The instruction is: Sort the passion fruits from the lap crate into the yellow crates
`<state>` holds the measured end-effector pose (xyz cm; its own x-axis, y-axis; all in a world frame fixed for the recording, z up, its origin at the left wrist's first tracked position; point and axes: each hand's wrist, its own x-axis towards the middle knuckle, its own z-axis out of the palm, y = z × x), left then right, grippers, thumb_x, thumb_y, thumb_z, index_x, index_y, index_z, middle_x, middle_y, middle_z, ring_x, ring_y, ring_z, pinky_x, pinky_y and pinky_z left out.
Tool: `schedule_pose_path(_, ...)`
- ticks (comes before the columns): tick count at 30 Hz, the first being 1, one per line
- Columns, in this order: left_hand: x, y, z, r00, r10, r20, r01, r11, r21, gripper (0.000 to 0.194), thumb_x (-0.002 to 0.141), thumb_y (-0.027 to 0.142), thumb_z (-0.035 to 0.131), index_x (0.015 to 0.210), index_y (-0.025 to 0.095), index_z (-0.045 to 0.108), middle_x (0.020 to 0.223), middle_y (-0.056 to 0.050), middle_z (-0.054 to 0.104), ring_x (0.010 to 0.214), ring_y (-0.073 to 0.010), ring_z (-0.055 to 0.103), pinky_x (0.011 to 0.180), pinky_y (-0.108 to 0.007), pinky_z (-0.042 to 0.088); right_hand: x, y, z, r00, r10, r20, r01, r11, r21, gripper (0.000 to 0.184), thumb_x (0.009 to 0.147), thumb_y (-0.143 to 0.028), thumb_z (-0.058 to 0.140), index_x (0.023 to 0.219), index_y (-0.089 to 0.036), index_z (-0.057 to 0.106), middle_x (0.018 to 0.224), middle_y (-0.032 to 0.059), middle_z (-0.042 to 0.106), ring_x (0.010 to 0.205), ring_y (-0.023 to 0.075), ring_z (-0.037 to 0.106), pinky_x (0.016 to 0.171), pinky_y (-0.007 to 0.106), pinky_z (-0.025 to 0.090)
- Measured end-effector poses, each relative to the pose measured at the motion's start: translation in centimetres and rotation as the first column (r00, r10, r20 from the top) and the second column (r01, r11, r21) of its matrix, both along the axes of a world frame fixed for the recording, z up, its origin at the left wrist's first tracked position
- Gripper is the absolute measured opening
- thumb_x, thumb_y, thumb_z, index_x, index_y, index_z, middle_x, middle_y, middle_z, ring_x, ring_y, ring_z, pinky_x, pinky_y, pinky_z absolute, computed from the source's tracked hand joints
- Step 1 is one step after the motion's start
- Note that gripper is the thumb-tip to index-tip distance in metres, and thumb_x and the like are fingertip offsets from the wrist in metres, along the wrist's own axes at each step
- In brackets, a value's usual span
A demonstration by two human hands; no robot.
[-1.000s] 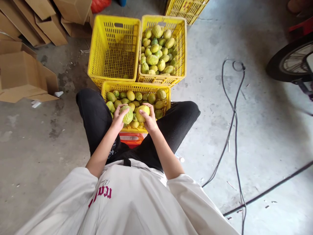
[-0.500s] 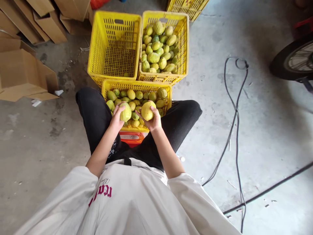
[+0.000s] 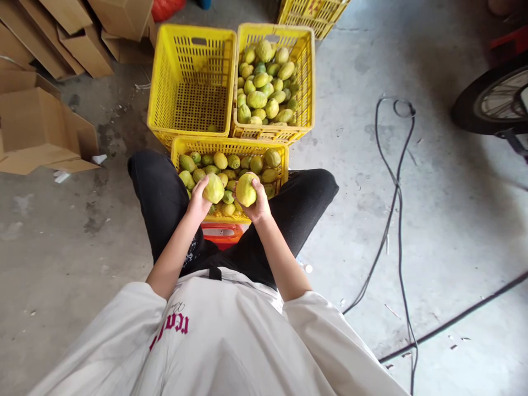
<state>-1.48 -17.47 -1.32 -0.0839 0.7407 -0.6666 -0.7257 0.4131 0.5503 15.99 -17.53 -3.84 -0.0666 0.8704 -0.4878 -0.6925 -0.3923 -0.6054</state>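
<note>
My left hand (image 3: 198,202) is closed around a yellow-green fruit (image 3: 213,188), and my right hand (image 3: 259,204) grips a second yellow fruit (image 3: 245,190). Both are held just above a yellow crate (image 3: 231,145) between my knees, which is full of similar green and yellow fruit. Beyond it stand two more yellow crates: the left crate (image 3: 192,82) holds almost nothing, the right crate (image 3: 305,82) holds several fruits.
Flattened and open cardboard boxes (image 3: 41,121) lie at the left. A black cable (image 3: 391,192) snakes over the concrete floor at the right, near a wheel (image 3: 490,104). A red stool (image 3: 220,234) shows under the near crate. Another yellow crate (image 3: 313,11) sits at the top.
Both hands have lifted and turned their fruit slightly above the near crate; the fruits now sit more upright in my fingers. The crates have not moved.
</note>
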Motion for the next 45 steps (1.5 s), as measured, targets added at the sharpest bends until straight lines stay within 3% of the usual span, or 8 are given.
schedule_pose_path(6,-0.2,-0.4,-0.5,0.991,0.052,-0.123,-0.028,0.981,0.190,0.025,0.096,0.027,0.097,0.114,0.026,0.080,0.112,-0.003,0.085,0.124,-0.0232,0.085,0.101,-0.031,0.065,0.4,0.0,-0.2,0.998,-0.035,0.047,0.036,0.999,-0.013,0.069,0.072,-0.053,0.105,0.122,-0.036,0.061,0.108,-0.0040,0.077,0.105,0.0289,0.089,0.082,0.042,0.079)
schedule_pose_path(11,-0.6,-0.6,-1.8,0.987,0.011,-0.159,0.030,0.967,0.252,0.049,0.081,0.040,0.110,0.115,0.030,0.076,0.111,0.001,0.084,0.098,-0.0196,0.084,0.086,-0.031,0.069,-0.2,-0.2,-0.3,0.994,-0.002,0.111,-0.004,0.999,0.053,0.070,0.071,-0.052,0.109,0.120,-0.037,0.061,0.107,-0.0044,0.073,0.106,0.0293,0.087,0.085,0.045,0.079)
schedule_pose_path(17,-0.2,-0.7,-2.0,0.956,-0.045,-0.291,0.124,0.957,0.261,0.053,0.065,0.034,0.116,0.106,0.030,0.081,0.110,-0.001,0.091,0.101,-0.0216,0.086,0.093,-0.032,0.068,0.1,-0.4,-0.3,0.971,-0.010,0.241,-0.013,0.996,0.093,0.064,0.067,-0.045,0.111,0.114,-0.035,0.068,0.108,-0.0044,0.070,0.093,0.0192,0.072,0.076,0.028,0.067)
schedule_pose_path(25,0.1,-0.6,-0.3,0.958,-0.026,-0.285,0.062,0.991,0.118,0.039,0.076,0.007,0.103,0.103,0.027,0.083,0.105,0.001,0.087,0.108,-0.0171,0.082,0.094,-0.022,0.062,-0.2,-0.5,0.2,0.958,-0.035,0.283,0.017,0.998,0.065,0.056,0.067,-0.038,0.109,0.108,-0.034,0.072,0.107,-0.0048,0.071,0.099,0.0183,0.067,0.078,0.022,0.062)
schedule_pose_path(31,0.3,-0.6,0.0,0.985,-0.070,-0.159,0.078,0.996,0.047,0.033,0.090,0.023,0.101,0.116,0.029,0.082,0.112,-0.001,0.088,0.118,-0.0238,0.085,0.096,-0.029,0.066,-0.6,-0.2,-0.1,0.988,-0.043,0.145,0.043,0.999,0.006,0.052,0.081,-0.053,0.098,0.118,-0.035,0.066,0.110,-0.0036,0.074,0.116,0.0247,0.080,0.092,0.033,0.073)
schedule_pose_path(35,0.2,-0.5,0.7,0.994,-0.059,-0.094,0.067,0.993,0.092,0.034,0.086,0.028,0.101,0.112,0.030,0.079,0.115,-0.002,0.087,0.134,-0.0305,0.085,0.106,-0.034,0.069,-0.7,0.0,0.1,0.999,-0.010,0.049,0.009,1.000,0.008,0.060,0.073,-0.053,0.094,0.120,-0.036,0.062,0.115,0.0007,0.081,0.130,0.0353,0.084,0.096,0.047,0.078)
schedule_pose_path(39,0.3,-0.5,1.3,0.993,-0.067,-0.096,0.073,0.995,0.062,0.035,0.085,0.021,0.100,0.110,0.033,0.078,0.112,0.000,0.085,0.131,-0.0288,0.085,0.107,-0.036,0.068,-0.4,0.0,0.6,0.998,0.026,0.050,-0.027,0.999,0.021,0.063,0.074,-0.058,0.098,0.119,-0.035,0.060,0.108,0.0022,0.082,0.122,0.0361,0.087,0.092,0.048,0.080)
schedule_pose_path(45,0.6,-0.6,1.3,0.987,-0.101,-0.127,0.108,0.993,0.047,0.030,0.088,0.030,0.098,0.108,0.029,0.076,0.110,-0.001,0.085,0.121,-0.0260,0.086,0.104,-0.034,0.069,-0.3,-0.2,0.6,0.998,0.050,0.039,-0.050,0.999,-0.021,0.059,0.072,-0.042,0.098,0.115,-0.035,0.058,0.097,-0.0036,0.078,0.110,0.0329,0.090,0.091,0.048,0.080)
